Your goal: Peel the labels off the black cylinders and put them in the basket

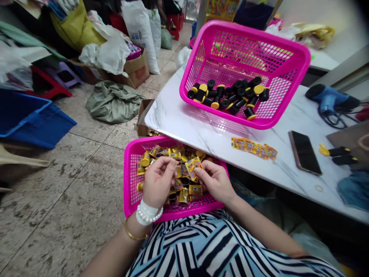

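Observation:
Over a pink basket [128, 181] on my lap, full of small yellow-labelled containers [183, 196], both my hands are raised close together. My right hand [215, 179] pinches a colourful yellow label [193, 168] between thumb and finger. My left hand [160, 179], with a white bead bracelet at the wrist, has its thumb and index finger pressed together; whatever sits between them is too small to make out. On the white table, a second pink basket [245, 32] holds black containers with yellow caps [234, 96]. A row of yellow labels [253, 148] lies in front of it.
A phone [305, 152], a blue tool with a cable [328, 98] and a blue cloth [356, 190] are on the table [178, 111] at the right. Blue crate [34, 119], green sack [113, 100], cardboard box [137, 72] and white sacks [141, 34] stand on the floor at the left.

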Tool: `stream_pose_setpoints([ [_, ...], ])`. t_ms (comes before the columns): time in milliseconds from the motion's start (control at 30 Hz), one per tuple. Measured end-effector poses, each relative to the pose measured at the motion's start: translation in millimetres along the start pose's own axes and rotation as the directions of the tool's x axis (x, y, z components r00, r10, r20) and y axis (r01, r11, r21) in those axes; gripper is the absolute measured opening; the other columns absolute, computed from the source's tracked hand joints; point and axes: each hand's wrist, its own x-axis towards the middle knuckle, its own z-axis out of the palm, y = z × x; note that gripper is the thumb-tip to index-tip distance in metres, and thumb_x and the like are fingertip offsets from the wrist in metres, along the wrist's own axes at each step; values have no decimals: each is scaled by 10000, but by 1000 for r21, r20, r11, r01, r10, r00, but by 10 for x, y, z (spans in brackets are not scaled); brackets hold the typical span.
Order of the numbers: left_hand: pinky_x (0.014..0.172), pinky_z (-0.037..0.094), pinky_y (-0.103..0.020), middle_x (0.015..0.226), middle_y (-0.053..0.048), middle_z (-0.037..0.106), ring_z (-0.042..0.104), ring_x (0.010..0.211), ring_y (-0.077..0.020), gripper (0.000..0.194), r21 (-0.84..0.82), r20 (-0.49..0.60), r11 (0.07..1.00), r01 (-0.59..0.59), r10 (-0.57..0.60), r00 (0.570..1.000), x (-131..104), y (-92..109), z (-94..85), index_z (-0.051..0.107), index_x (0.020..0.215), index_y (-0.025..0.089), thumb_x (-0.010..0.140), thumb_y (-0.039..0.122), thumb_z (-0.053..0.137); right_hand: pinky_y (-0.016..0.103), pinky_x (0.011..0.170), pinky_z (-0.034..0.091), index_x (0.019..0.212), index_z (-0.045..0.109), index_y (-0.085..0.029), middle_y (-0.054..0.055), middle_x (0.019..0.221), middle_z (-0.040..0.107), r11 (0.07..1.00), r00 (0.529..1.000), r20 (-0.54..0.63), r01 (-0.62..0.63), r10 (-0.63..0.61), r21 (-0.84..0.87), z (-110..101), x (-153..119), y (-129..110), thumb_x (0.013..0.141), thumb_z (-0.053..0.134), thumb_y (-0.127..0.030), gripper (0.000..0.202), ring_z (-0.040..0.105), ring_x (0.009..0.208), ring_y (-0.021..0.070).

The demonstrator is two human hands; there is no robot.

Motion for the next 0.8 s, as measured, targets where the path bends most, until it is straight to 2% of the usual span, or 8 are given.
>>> stream_pose_setpoints([
  [133, 424, 341, -195, 577, 10, 576, 454, 463, -90, 269, 169, 6, 982, -79, 79, 997, -269, 17, -11, 730, 813, 177, 872, 425, 645, 222, 426, 259, 673, 500, -201, -50, 545, 426, 997, 995, -65, 76, -78, -35, 54, -101, -8, 916, 582, -545, 429, 338, 477, 90],
  [267, 424, 351, -204, 581, 9, 597, 460, 457, -95, 252, 185, -22, 977, -107, 113, 993, -394, 23, 21, 747, 835, 180, 862, 412, 652, 226, 440, 278, 676, 515, -198, -43, 558, 435, 988, 987, -68, 141, -145, -65, 122, -186, -56, 928, 578, -524, 416, 365, 494, 98],
  [400, 418, 357, -205, 584, 12, 600, 453, 440, -90, 236, 172, -50, 978, -117, 127, 991, -461, 27, 27, 767, 871, 186, 858, 395, 658, 229, 455, 276, 635, 452, -204, -48, 562, 406, 980, 976, -109, 182, -191, -86, 146, -226, -86, 938, 571, -502, 441, 355, 507, 97],
  [500, 476, 419, -221, 622, -11, 645, 531, 521, -124, 230, 197, -63, 970, -144, 159, 985, -496, 33, 47, 793, 910, 193, 843, 380, 677, 235, 472, 284, 640, 460, -204, -48, 566, 398, 967, 965, -110, 227, -240, -120, 143, -267, -76, 950, 565, -467, 420, 357, 520, 103],
  [667, 690, 512, -274, 749, -52, 713, 629, 726, -177, 124, 247, -50, 937, -248, 268, 962, -477, 22, 73, 799, 775, 193, 774, 307, 751, 252, 526, 325, 675, 559, -190, -31, 599, 450, 899, 920, -52, 366, -388, -239, 200, -358, -41, 953, 572, -388, 341, 395, 558, 119],
  [733, 719, 509, -280, 735, -49, 698, 625, 734, -178, 124, 276, -41, 922, -272, 294, 955, -456, 3, 52, 775, 697, 188, 767, 288, 753, 253, 539, 346, 696, 589, -185, -19, 619, 492, 890, 915, -32, 381, -401, -251, 223, -372, -40, 938, 589, -378, 310, 430, 572, 126],
  [800, 720, 504, -282, 711, -45, 683, 621, 726, -179, 171, 308, -30, 916, -259, 282, 959, -439, -34, 17, 753, 657, 184, 782, 299, 735, 250, 563, 386, 761, 628, -178, 3, 678, 569, 912, 930, -21, 354, -366, -208, 227, -364, -41, 923, 602, -384, 263, 495, 610, 139],
])
